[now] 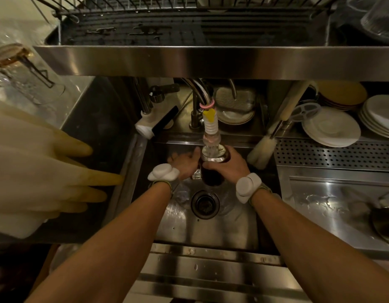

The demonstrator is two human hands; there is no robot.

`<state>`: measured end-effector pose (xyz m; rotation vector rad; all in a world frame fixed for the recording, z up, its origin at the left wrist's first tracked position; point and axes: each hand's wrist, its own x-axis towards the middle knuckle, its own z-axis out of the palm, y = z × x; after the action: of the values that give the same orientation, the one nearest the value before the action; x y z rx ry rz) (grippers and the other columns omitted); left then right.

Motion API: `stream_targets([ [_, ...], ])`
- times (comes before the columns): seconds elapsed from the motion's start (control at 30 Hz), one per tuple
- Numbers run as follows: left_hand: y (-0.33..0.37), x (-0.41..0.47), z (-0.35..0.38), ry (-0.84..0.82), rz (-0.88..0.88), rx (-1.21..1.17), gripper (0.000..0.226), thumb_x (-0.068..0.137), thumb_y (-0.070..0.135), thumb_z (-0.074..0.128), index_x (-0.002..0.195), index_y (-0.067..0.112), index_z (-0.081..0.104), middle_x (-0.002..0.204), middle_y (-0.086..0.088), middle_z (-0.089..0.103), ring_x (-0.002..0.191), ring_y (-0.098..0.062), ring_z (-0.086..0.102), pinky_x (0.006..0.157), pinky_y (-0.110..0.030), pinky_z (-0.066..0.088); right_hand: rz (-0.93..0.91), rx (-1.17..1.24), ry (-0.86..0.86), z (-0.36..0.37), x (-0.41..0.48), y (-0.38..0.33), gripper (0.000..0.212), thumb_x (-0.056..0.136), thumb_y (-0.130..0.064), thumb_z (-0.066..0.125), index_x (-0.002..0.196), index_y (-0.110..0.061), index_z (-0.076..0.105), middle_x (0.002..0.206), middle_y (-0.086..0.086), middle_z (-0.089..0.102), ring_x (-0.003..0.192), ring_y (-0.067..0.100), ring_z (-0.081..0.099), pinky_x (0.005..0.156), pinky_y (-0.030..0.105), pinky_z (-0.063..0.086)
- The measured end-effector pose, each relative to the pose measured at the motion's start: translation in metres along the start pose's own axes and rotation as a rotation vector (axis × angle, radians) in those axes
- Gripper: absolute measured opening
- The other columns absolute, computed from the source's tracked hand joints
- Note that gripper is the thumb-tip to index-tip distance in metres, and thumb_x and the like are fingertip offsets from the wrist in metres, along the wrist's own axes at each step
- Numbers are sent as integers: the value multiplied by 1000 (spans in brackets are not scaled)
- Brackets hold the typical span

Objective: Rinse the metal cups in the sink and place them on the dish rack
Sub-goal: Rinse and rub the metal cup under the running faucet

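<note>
A dark metal cup is held upright over the steel sink, its mouth right under the ribbed white faucet nozzle. My right hand is wrapped around the cup's right side. My left hand rests flat against its left side, fingers spread. Whether water is flowing cannot be told. The dish rack sits on the steel shelf above the sink, with its dark drip tray showing.
The drain lies just below the cup. Rubber gloves hang at the left. A bottle brush leans at the sink's right edge. Stacked plates sit on the perforated counter to the right. A glass jar is at upper left.
</note>
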<state>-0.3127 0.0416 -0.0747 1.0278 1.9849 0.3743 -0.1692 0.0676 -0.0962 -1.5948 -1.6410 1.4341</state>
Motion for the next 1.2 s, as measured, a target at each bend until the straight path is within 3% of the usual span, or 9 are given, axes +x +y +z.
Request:
stream_targets([
  [0.1,-7,0,5,-69,59,-211,59,90,63,42,114,11,59,117,-9,63,106,-27,61,88,-37,50,-6,50,-59,1,0,3,90,57,-28,88,135,-26,42,124,0,61,114,20,59,96,37,51],
  [0.2,-13,2,10,-50,164,-200,38,83,51,64,89,14,58,95,-7,64,84,-18,61,69,-29,46,-43,7,-116,0,-1,1,97,58,-15,88,139,-24,34,121,1,60,109,19,60,86,28,51],
  [0.27,-15,4,10,28,212,-152,36,81,47,69,71,18,49,76,-1,58,70,-14,54,62,-27,40,-59,-46,-99,3,-1,-1,102,56,-16,90,139,-21,32,119,1,61,106,18,60,88,30,50],
  [0.47,-11,1,10,152,197,-35,42,87,53,55,66,17,53,81,-12,64,85,-30,62,76,-32,45,-81,-182,-54,7,-1,-4,90,52,-25,88,130,-21,43,118,1,65,105,21,63,91,38,53],
  [0.6,-8,-3,10,159,193,30,60,76,68,58,87,11,73,96,-13,73,91,-29,68,78,-33,52,-121,-276,-35,9,-5,-5,90,53,-31,86,131,-22,42,124,2,62,111,23,61,95,43,50],
  [0.77,-7,0,7,161,187,8,56,89,57,48,85,5,72,96,-18,72,96,-34,65,86,-38,52,-112,-301,-19,7,-7,-9,87,52,-37,85,128,-25,45,122,1,62,110,23,61,94,43,51],
  [0.87,-14,2,5,111,203,-54,56,95,52,40,91,5,70,100,-18,71,100,-32,64,95,-40,48,-63,-229,-14,5,-9,-8,94,52,-29,87,133,-25,41,127,2,60,113,22,59,97,41,50],
  [1.03,-12,-1,8,107,267,-201,42,97,32,48,58,16,55,62,-6,58,64,-18,53,73,-30,41,27,-72,-10,7,-7,-5,117,33,-50,84,136,-25,34,128,2,56,112,21,59,95,41,52],
  [1.2,-8,-4,2,59,264,-319,42,95,36,51,61,14,62,59,-2,57,58,-13,51,66,-28,40,199,28,-121,4,-8,-2,85,64,-37,83,134,-17,40,127,5,58,103,21,61,82,35,55],
])
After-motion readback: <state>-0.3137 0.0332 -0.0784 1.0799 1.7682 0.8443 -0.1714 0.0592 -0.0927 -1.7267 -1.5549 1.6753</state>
